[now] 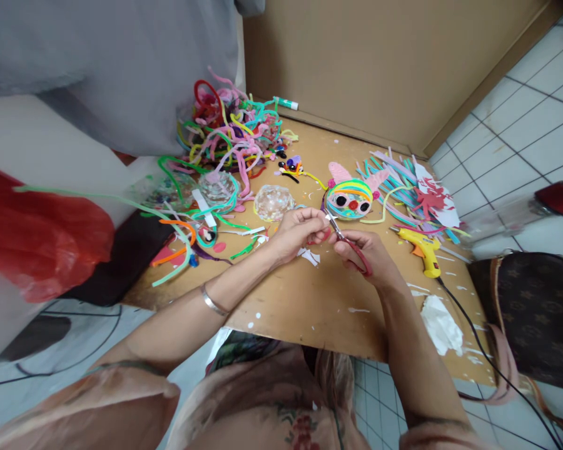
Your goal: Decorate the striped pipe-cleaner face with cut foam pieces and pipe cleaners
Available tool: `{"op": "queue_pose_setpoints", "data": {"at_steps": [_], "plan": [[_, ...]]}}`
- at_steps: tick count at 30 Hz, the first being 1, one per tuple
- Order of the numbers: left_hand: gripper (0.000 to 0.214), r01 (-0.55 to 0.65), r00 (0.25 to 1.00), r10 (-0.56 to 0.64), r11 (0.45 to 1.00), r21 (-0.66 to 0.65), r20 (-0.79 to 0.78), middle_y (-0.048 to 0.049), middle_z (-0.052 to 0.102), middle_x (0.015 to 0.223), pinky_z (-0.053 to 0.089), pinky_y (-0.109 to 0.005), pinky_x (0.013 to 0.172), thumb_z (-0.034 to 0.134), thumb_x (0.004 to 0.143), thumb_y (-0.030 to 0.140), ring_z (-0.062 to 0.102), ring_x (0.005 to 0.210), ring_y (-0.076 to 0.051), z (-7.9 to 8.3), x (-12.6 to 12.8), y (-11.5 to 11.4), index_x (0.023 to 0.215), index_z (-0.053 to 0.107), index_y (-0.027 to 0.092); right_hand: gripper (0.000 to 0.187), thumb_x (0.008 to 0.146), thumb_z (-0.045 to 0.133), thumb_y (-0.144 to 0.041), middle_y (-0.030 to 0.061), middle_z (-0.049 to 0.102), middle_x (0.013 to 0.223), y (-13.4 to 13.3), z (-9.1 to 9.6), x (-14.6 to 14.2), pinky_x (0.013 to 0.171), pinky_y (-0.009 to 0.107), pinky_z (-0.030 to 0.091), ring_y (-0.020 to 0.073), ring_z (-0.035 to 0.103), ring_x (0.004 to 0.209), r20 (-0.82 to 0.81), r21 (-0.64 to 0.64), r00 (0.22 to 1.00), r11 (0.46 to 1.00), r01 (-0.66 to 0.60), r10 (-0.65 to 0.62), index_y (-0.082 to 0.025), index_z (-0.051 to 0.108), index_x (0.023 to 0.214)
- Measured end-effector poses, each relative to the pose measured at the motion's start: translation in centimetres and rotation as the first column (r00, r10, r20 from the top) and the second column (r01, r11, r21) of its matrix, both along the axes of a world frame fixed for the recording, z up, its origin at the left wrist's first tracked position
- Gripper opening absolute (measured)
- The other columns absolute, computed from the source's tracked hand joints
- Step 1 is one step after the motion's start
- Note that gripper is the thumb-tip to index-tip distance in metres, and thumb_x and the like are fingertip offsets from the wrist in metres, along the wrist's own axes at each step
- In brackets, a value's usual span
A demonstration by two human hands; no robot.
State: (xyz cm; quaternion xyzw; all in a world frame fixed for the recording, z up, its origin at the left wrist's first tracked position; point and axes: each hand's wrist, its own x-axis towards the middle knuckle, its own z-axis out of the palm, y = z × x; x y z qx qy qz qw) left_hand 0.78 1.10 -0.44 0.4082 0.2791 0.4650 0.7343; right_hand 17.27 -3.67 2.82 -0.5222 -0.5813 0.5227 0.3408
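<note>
My right hand [370, 253] is wrapped round the red handles of a pair of scissors [341, 235], whose metal blades point up and left. At their tips, the fingers of my left hand [301, 232] pinch a small white piece of paper [329, 217]. White paper scraps [309, 256] lie on the wooden table just below. Behind the blades sits a round animal face made of pipe cleaners [349, 199], with pink ears, black eyes and a red nose. Something red shows beneath my left fingers, partly hidden.
A tangled heap of pipe cleaners [237, 134] fills the back left of the table [281, 300]. Clear plastic domes [274, 202] stand nearby. At the right lie a pipe cleaner bundle [394, 181], a yellow glue gun [421, 250] with its cord, crumpled tissue [441, 325] and a brown bag [530, 319].
</note>
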Motion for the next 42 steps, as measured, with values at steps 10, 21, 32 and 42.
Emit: {"op": "queue_pose_setpoints", "data": {"at_steps": [10,21,32,42], "plan": [[0.017,-0.001,1.000,0.001,1.000,0.008,-0.007,0.0048,0.057,0.056,0.038,-0.017,0.051,0.072,0.067,0.026,0.048,0.047,-0.003,0.04,-0.10,0.02,0.068,0.060,0.014,0.042,0.066,0.078,-0.055,-0.0086,0.039,0.050,-0.03,-0.25,0.13,0.039,0.020,0.019,0.0037,0.030,0.040,-0.015,0.000,1.000,1.000,-0.009,0.009,-0.017,0.061,0.073],[0.017,-0.018,1.000,0.018,1.000,-0.006,-0.006,0.0033,0.058,0.056,0.039,-0.017,0.051,0.073,0.066,0.025,0.048,0.047,-0.003,0.04,-0.18,0.04,0.068,0.060,0.014,0.047,0.067,0.076,-0.062,-0.0085,0.038,0.049,-0.15,0.13,0.08,0.040,0.020,0.018,0.0039,0.030,0.040,0.014,0.004,1.000,1.000,-0.023,0.023,-0.017,0.061,0.074],[0.019,-0.014,1.000,0.014,1.000,0.002,-0.013,0.0041,0.057,0.055,0.039,-0.017,0.052,0.073,0.066,0.027,0.048,0.047,-0.003,0.13,-0.32,0.05,0.069,0.060,0.014,0.042,0.069,0.077,-0.055,-0.0083,0.040,0.049,-0.09,-0.23,0.36,0.039,0.020,0.019,0.0040,0.030,0.039,0.002,0.002,1.000,1.000,-0.025,0.024,-0.017,0.063,0.076],[0.014,-0.020,1.000,0.020,1.000,-0.005,-0.004,0.0026,0.060,0.058,0.040,-0.017,0.052,0.071,0.065,0.023,0.049,0.048,-0.004,0.00,-0.30,0.21,0.068,0.061,0.014,0.039,0.071,0.076,-0.053,-0.0083,0.039,0.049,-0.14,-0.30,0.39,0.040,0.020,0.020,0.0042,0.030,0.040,0.011,0.006,0.999,0.999,-0.031,0.031,-0.017,0.063,0.076]]}}
